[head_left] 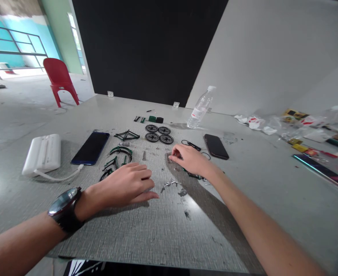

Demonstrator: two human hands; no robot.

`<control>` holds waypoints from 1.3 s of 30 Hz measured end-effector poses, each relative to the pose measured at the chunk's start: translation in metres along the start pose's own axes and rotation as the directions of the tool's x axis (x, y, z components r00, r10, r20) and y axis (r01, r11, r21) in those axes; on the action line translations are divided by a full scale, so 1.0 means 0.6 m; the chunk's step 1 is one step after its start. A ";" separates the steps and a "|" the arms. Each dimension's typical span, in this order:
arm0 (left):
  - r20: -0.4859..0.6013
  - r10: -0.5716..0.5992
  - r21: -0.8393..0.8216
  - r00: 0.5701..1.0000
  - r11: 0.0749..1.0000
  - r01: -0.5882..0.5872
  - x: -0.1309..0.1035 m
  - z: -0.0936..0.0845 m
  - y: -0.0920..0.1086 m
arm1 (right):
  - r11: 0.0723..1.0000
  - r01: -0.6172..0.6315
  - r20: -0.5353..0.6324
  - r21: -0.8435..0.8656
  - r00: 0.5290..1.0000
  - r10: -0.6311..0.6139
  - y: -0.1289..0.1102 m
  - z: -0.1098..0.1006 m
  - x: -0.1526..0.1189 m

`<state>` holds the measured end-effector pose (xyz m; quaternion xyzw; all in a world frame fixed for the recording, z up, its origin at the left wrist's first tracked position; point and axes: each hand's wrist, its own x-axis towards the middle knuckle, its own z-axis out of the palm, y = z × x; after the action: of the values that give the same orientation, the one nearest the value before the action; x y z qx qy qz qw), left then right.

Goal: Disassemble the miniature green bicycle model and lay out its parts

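My left hand (128, 184), with a black watch on its wrist, rests low over the grey table, fingers loosely curled and thumb apart, nothing in it. Thumb and fingertips of my right hand (187, 157) are pinched together at the tabletop; anything between them is too small to make out. Several black spoked wheels (159, 133) lie beyond my hands. A dark green frame (127, 135) and curved green-black parts (121, 152) are left of them, partly behind my left hand. Small silver pieces (171, 184) lie between my hands, with tiny screws (157, 148) further back.
A blue phone (91, 148) is cabled to a white power bank (43, 154) at the left. A dark phone (216, 146) and an upright bottle (200, 108) stand on the right side. Plastic packaging (307, 126) covers the far right; a black panel (148, 46) rises behind.
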<state>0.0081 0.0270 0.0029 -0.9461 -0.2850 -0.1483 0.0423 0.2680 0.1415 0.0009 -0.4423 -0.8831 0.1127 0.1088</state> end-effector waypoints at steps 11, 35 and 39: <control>0.010 -0.007 0.003 1.000 1.000 0.007 0.000 -0.002 0.000 | 1.000 -0.009 -0.016 0.010 1.000 0.009 0.002 0.008 0.003; 0.006 -0.003 0.001 1.000 1.000 0.003 -0.001 -0.002 0.000 | 1.000 -0.018 -0.023 0.016 1.000 0.018 -0.002 0.009 0.004; 0.002 -0.003 0.002 1.000 1.000 0.003 0.000 -0.001 -0.001 | 1.000 -0.018 -0.032 0.008 0.999 0.019 -0.003 0.004 0.004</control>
<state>0.0075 0.0271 0.0035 -0.9458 -0.2865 -0.1470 0.0426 0.2645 0.1420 -0.0005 -0.4517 -0.8767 0.1100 0.1237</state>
